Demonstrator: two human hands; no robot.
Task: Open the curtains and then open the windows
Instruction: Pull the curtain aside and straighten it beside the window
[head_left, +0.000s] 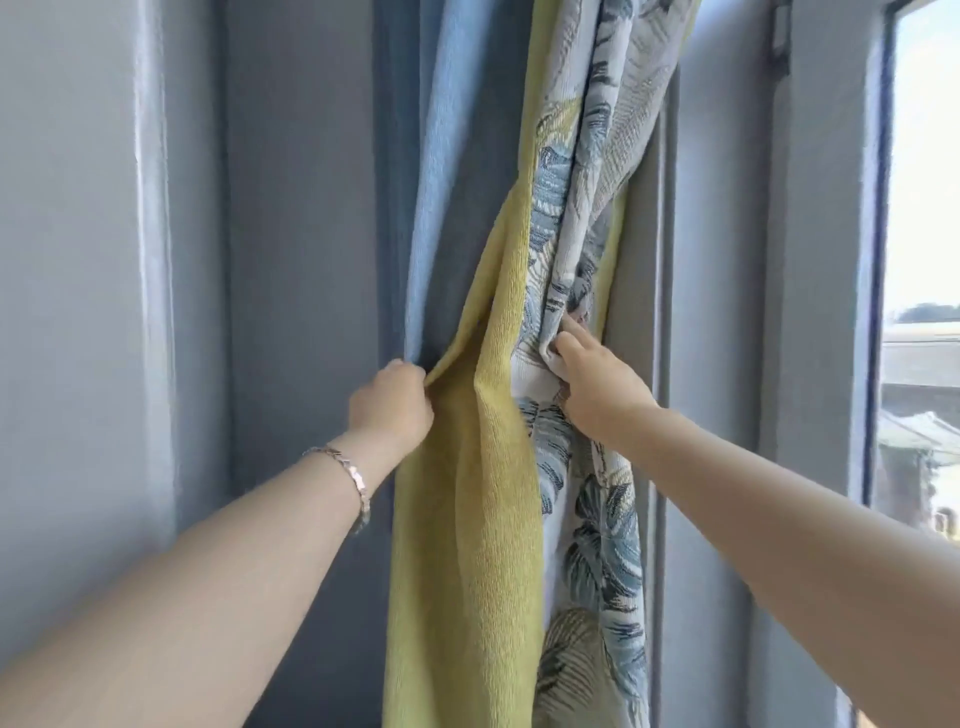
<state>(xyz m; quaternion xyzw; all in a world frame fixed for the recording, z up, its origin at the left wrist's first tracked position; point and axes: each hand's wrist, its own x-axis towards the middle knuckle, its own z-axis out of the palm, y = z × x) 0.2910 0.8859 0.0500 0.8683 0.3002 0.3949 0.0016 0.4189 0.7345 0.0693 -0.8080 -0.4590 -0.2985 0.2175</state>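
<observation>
A curtain (483, 493) hangs bunched in the middle of the view, with a yellow-green panel, a blue panel behind it and a white leaf-print panel on the right. My left hand (392, 405), a bracelet on its wrist, is closed on the yellow panel's left edge at mid height. My right hand (597, 387) grips a fold of the leaf-print panel, its fingertips buried in the cloth. Together the hands hold the curtain gathered into a narrow bundle. A strip of window glass (922, 260) shows at the far right edge, bright with daylight.
A grey-blue wall (78, 312) fills the left side. Grey window frame uprights (727, 312) stand between the curtain and the glass. Rooftops show outside through the pane.
</observation>
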